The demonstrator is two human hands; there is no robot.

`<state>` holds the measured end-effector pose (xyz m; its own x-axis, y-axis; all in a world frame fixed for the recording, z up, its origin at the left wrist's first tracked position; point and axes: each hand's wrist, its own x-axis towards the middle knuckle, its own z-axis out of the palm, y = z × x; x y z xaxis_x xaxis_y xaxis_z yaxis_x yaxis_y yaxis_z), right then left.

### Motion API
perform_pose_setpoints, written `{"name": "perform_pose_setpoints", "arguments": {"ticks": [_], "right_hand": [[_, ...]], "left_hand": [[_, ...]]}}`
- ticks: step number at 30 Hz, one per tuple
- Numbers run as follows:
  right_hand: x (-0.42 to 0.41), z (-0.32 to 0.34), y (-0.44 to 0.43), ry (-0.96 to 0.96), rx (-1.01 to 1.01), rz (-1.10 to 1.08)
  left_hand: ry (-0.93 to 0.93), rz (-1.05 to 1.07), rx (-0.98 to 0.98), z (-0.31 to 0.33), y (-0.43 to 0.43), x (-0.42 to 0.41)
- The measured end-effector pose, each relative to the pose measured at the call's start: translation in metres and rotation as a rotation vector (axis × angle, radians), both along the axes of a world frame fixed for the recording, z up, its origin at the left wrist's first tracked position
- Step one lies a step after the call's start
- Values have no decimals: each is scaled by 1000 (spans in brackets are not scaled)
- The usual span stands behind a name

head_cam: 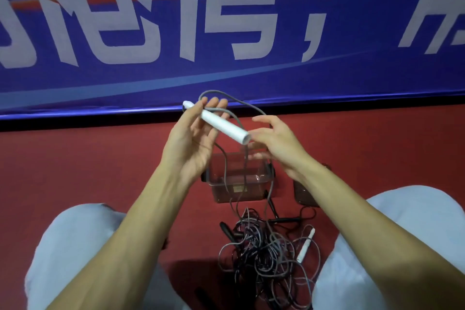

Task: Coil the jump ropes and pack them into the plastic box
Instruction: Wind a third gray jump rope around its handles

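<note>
**Jump ropes: grab the handles, not the spaghetti**

Jump ropes (pixel 264 254) are mostly sitting in one big tangled heap on the red floor (pixel 100 171), between the person's knees and just on the near side of the clear plastic box (pixel 210 178). One rope is getting lifted out. The left hand (pixel 191 141) is pinching its white handle (pixel 221 124) near the cord end, with fingers and thumb curled around it. The right hand (pixel 276 141) is hanging loose and spread by the butt end. I can't tell if a fingertip is actually touching it.

The grey cord (pixel 214 92) is looping up over the left fingers, then trailing down in front of the box and into the heap.

Handling-wise, I'm guessing this stuff is light and floppy. The thin cords are looking slick and springy, so coils are probably going to want to pop open. The handles are the only stiff bits, so that's where I'd be holding, winding the cord around a hand or the handle itself. Yanking is likely just tightening the knots, since grey and black cords are crossing all over each other.

A second white handle (pixel 305 244) is lying at the heap's right edge and a black handle (pixel 227 231) at its left. No coiled rope is showing in the box yet.
</note>
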<state>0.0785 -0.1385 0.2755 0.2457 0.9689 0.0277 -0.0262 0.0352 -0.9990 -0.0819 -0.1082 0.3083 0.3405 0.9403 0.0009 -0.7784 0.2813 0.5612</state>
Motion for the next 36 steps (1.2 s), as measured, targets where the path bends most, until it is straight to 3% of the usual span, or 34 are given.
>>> {"name": "perform_pose_setpoints", "arguments": {"ticks": [3,8,11,15,20,24,33,36], "right_hand": [[-6,-12,3,-147,-8,118],[-12,-20,-1,-579,-28,379],[-13,-31,4,-822,41,263],[-15,-25,5,-379,18,74],[-5,-10,0,-145,173,-59],[-2,1,-5,-1,228,-82],[13,20,-12,709,357,-34],[15,22,-13,812,366,1]], "left_hand": [[-92,7,-32,5,2,-7],[-158,-3,-38,4,5,-15],[-144,22,-28,3,6,-16],[157,112,85,-5,13,-13],[675,63,241,-23,16,-3],[996,7,503,-36,9,8],[1002,-269,518,-44,2,14],[1011,-383,558,-42,-4,16]]}}
